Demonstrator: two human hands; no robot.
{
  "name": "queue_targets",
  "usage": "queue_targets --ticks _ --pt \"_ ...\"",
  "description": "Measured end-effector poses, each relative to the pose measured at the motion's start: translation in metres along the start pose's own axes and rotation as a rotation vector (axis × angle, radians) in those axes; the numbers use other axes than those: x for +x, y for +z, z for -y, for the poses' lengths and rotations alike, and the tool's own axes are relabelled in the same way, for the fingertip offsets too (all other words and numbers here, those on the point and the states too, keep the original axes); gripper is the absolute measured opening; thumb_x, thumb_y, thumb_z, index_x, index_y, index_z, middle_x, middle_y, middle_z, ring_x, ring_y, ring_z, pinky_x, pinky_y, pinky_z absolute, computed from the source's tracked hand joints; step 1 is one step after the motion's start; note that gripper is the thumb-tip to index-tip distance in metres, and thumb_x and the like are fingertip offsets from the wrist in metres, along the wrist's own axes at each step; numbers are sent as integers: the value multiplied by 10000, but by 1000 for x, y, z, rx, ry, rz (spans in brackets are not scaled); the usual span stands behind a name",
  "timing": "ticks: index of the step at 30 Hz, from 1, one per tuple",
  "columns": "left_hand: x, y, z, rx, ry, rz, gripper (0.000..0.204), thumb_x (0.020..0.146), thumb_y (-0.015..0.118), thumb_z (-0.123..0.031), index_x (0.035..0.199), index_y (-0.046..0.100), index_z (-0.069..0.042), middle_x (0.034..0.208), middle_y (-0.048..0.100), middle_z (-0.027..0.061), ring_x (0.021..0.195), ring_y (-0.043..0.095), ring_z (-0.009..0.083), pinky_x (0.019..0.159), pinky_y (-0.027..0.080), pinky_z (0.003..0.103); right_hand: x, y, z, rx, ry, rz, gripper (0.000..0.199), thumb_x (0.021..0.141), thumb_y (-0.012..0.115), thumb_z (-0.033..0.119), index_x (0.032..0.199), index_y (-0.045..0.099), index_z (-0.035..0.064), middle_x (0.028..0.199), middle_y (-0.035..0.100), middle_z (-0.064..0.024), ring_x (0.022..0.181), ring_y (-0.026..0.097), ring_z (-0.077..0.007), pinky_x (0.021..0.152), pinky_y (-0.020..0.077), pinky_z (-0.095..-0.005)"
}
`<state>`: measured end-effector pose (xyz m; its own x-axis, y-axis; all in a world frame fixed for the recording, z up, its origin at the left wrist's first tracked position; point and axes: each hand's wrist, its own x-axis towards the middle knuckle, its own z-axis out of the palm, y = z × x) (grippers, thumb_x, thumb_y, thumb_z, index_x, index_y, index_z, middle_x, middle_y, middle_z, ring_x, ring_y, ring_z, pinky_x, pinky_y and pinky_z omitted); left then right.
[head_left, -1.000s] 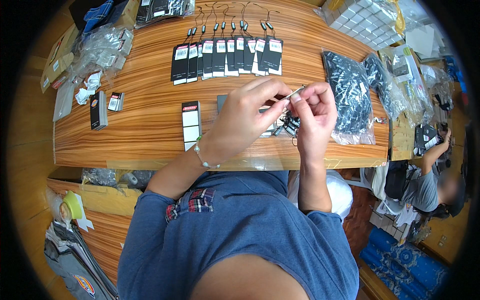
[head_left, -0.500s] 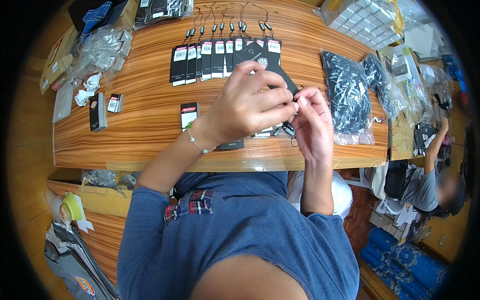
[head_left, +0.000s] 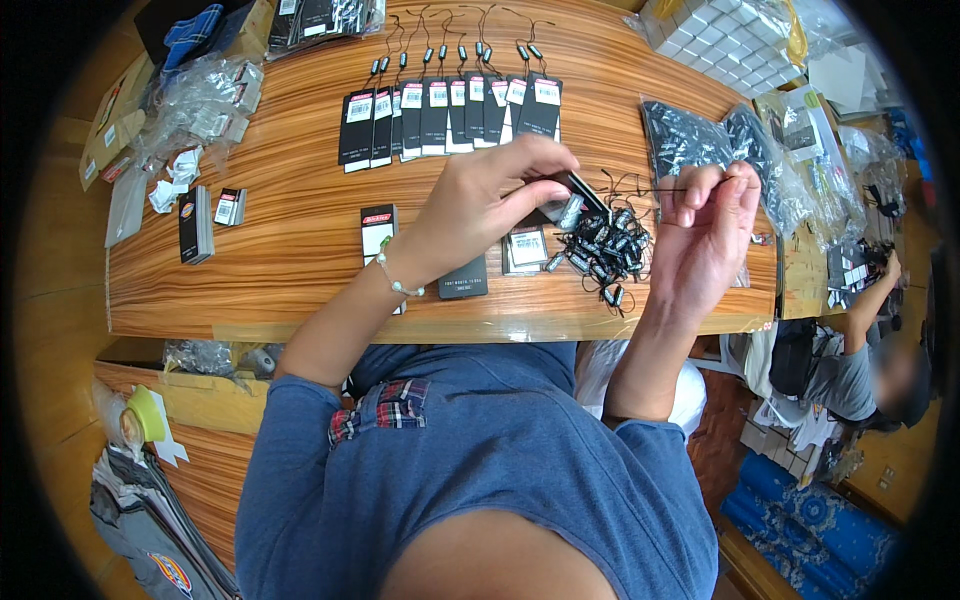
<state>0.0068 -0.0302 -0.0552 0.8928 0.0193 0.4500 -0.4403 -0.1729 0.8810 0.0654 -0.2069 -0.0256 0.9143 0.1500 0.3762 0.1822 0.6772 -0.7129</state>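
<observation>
My left hand [head_left: 478,195], with a beaded bracelet at its wrist, grips a black hang tag [head_left: 590,200] that is tilted and partly hidden by the fingers. My right hand [head_left: 705,240] pinches the end of a thin black cord [head_left: 667,190] and holds it stretched out to the right of the tag. Under and between the hands lies a heap of black tag cords [head_left: 612,245] with small seals. Below my left hand are a white-labelled tag stack [head_left: 525,247], a dark grey card stack [head_left: 463,280] and another labelled stack [head_left: 378,228].
A row of corded black tags [head_left: 438,125] lies along the far side. Plastic bags of black cords [head_left: 685,135] sit at the right, small white boxes [head_left: 725,40] behind. At left are card stacks [head_left: 195,228] and clear wrappers [head_left: 205,95]. Another person's arm [head_left: 872,298] reaches in at far right.
My right hand has moved right and slightly up, drawing the cord out from the tag. The left hand has turned the tag and lowered it, and the cord heap is uncovered.
</observation>
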Motion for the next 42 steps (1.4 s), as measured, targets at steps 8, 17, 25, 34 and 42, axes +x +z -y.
queue_targets --ticks 8,17,25,34,42 --pt "3 3 4 -436 -207 89 110 819 544 6 926 524 4 890 535 35 868 517 98 798 426 237 3 11 5 230 72 52 107 937 385 172 982 437 90 619 452 -43 505 354 -91 524 295 -236" --pt "4 7 -1 -486 -268 107 202 752 606 59 917 510 -8 947 494 34 913 510 101 840 432 246 -1 18 11 232 53 84 127 942 370 180 1000 424 81 620 453 -36 496 345 -83 517 296 -233" --pt "3 9 -1 -403 -205 159 171 723 627 58 854 537 -5 961 509 57 843 526 103 779 462 248 -5 21 12 263 86 123 143 948 351 194 1005 418 81 623 460 -39 498 359 -83 511 309 -233" --pt "-9 25 -7 -356 -365 235 177 736 686 -81 843 563 -10 794 571 3 728 543 64 656 448 203 -10 26 3 370 72 39 147 949 351 201 1003 430 90 648 474 -41 509 370 -84 532 324 -242" --pt "-3 14 -8 -462 -334 36 171 718 654 51 871 585 20 844 601 57 780 592 109 709 496 226 -11 17 2 92 66 38 107 926 414 160 989 441 78 667 500 -76 542 416 -113 545 355 -241"
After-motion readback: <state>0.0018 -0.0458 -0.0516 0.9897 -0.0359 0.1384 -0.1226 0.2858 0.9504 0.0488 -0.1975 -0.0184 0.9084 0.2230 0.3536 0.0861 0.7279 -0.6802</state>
